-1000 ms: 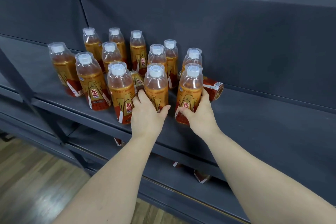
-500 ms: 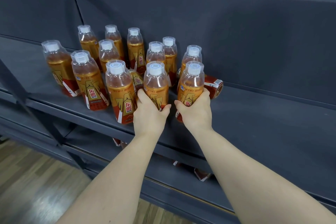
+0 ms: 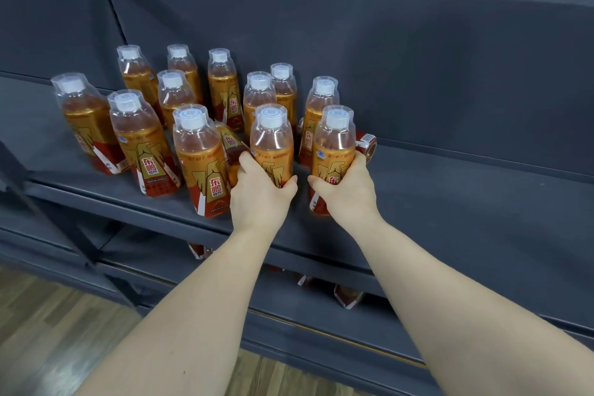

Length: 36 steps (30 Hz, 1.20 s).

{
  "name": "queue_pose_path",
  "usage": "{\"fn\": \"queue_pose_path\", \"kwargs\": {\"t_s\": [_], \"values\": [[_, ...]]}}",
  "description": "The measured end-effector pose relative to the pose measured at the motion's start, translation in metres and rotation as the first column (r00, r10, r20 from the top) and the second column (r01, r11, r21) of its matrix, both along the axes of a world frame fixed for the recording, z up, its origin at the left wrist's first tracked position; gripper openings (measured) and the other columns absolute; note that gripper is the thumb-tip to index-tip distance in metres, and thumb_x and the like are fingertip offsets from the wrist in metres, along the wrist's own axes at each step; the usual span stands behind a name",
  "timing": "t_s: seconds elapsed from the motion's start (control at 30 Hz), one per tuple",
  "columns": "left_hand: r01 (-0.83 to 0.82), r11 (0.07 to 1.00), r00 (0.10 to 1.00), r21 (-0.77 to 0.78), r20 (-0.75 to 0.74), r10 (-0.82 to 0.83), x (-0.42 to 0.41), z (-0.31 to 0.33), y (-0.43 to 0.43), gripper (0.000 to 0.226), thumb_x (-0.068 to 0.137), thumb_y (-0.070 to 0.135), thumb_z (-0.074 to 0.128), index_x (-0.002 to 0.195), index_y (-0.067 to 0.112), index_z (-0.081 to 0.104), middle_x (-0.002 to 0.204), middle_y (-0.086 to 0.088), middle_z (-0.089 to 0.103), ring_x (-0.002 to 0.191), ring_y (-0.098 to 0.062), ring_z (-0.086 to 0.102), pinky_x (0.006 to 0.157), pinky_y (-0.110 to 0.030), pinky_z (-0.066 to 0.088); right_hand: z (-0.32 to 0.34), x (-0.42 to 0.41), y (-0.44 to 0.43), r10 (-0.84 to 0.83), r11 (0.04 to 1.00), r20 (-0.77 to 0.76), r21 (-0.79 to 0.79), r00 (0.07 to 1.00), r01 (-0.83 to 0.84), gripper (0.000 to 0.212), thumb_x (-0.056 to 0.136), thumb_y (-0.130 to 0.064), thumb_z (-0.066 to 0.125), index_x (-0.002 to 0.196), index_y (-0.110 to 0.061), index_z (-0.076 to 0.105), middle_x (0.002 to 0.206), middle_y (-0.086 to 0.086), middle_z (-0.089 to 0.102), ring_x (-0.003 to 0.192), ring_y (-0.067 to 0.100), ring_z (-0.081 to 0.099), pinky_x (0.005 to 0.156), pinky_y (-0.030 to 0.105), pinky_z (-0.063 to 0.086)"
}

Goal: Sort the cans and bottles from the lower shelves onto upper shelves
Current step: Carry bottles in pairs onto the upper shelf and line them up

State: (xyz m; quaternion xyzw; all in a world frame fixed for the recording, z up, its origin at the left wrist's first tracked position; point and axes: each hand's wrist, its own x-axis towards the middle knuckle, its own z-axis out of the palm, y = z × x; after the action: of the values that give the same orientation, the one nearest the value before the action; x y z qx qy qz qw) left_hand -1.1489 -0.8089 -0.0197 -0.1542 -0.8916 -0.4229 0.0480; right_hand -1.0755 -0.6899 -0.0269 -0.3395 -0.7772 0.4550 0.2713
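Note:
Several amber drink bottles with white caps stand in a cluster on the grey upper shelf (image 3: 466, 196). My left hand (image 3: 260, 193) grips the lower body of one front bottle (image 3: 271, 141). My right hand (image 3: 347, 193) grips the bottle (image 3: 334, 145) beside it on the right. Both held bottles are upright at the shelf's front. Another front bottle (image 3: 201, 154) stands just left of my left hand. A bottle (image 3: 366, 145) lies on its side behind the right one, and one more leans tilted behind my left hand.
The shelf's right half is bare grey board, backed by a dark panel (image 3: 418, 58). On the lower shelf (image 3: 289, 305) parts of more bottles (image 3: 347, 296) show under the upper shelf's edge. A slanted post (image 3: 64, 222) crosses at left. Wood floor (image 3: 48, 331) lies below.
Both hands keep their grip on the two front bottles, and the bottles have shifted slightly toward the group. The view has moved a little.

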Motion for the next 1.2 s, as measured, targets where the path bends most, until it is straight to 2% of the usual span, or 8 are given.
{"fn": "queue_pose_path", "kwargs": {"t_s": [0.33, 0.5, 0.67, 0.9, 1.07, 1.2], "values": [[0.19, 0.982, 0.982, 0.011, 0.019, -0.19, 0.067, 0.013, 0.039, 0.082, 0.081, 0.051, 0.077, 0.139, 0.015, 0.031, 0.13, -0.008, 0.056, 0.117, -0.033, 0.058, 0.091, -0.045, 0.053, 0.014, 0.093, 0.025, -0.161, 0.987, -0.007, 0.029, 0.987, 0.161, 0.072, 0.082, -0.035, 0.08, 0.138, -0.025, 0.035, 0.124, -0.009, 0.053, 0.113, 0.013, 0.054, 0.096, 0.036, 0.05], [0.289, 0.957, 0.957, 0.03, 0.031, -0.29, 0.121, 0.014, 0.061, 0.081, 0.082, 0.049, 0.077, 0.139, 0.016, 0.029, 0.129, -0.007, 0.055, 0.117, -0.03, 0.058, 0.089, -0.041, 0.053, 0.016, 0.157, 0.034, -0.222, 0.974, -0.023, 0.043, 0.975, 0.223, 0.067, 0.082, -0.034, 0.08, 0.133, -0.025, 0.038, 0.123, -0.007, 0.056, 0.112, 0.014, 0.057, 0.092, 0.033, 0.052], [0.407, 0.913, 0.913, 0.015, 0.03, -0.408, 0.19, 0.017, 0.079, 0.075, 0.082, 0.049, 0.076, 0.133, 0.019, 0.031, 0.127, -0.005, 0.056, 0.113, -0.028, 0.06, 0.087, -0.041, 0.055, 0.018, 0.234, 0.038, -0.283, 0.958, -0.05, 0.032, 0.958, 0.285, 0.058, 0.081, -0.033, 0.081, 0.12, -0.031, 0.039, 0.113, -0.01, 0.059, 0.101, 0.01, 0.06, 0.077, 0.022, 0.048], [0.533, 0.846, 0.846, 0.008, 0.022, -0.533, 0.297, 0.016, 0.089, 0.073, 0.08, 0.051, 0.076, 0.129, 0.019, 0.032, 0.123, -0.005, 0.057, 0.108, -0.029, 0.061, 0.084, -0.039, 0.053, 0.02, 0.354, 0.036, -0.402, 0.914, -0.054, 0.035, 0.914, 0.404, 0.057, 0.079, -0.032, 0.081, 0.117, -0.032, 0.038, 0.103, -0.017, 0.058, 0.09, -0.001, 0.058, 0.068, 0.015, 0.042], [0.612, 0.791, 0.791, 0.001, 0.018, -0.612, 0.371, 0.012, 0.094, 0.072, 0.08, 0.051, 0.077, 0.127, 0.018, 0.033, 0.12, -0.005, 0.056, 0.107, -0.029, 0.06, 0.082, -0.038, 0.051, 0.016, 0.434, 0.029, -0.474, 0.88, -0.05, 0.017, 0.879, 0.475, 0.055, 0.077, -0.034, 0.081, 0.116, -0.03, 0.043, 0.101, -0.014, 0.061, 0.092, 0.002, 0.061, 0.073, 0.023, 0.049], [0.683, 0.73, 0.73, -0.011, 0.019, -0.683, 0.43, 0.006, 0.1, 0.072, 0.078, 0.054, 0.077, 0.124, 0.02, 0.034, 0.117, -0.003, 0.057, 0.103, -0.027, 0.06, 0.081, -0.037, 0.052, 0.011, 0.495, 0.023, -0.523, 0.852, -0.055, 0.003, 0.851, 0.524, 0.059, 0.075, -0.037, 0.082, 0.119, -0.029, 0.043, 0.104, -0.012, 0.061, 0.094, 0.005, 0.061, 0.074, 0.024, 0.051]]}}
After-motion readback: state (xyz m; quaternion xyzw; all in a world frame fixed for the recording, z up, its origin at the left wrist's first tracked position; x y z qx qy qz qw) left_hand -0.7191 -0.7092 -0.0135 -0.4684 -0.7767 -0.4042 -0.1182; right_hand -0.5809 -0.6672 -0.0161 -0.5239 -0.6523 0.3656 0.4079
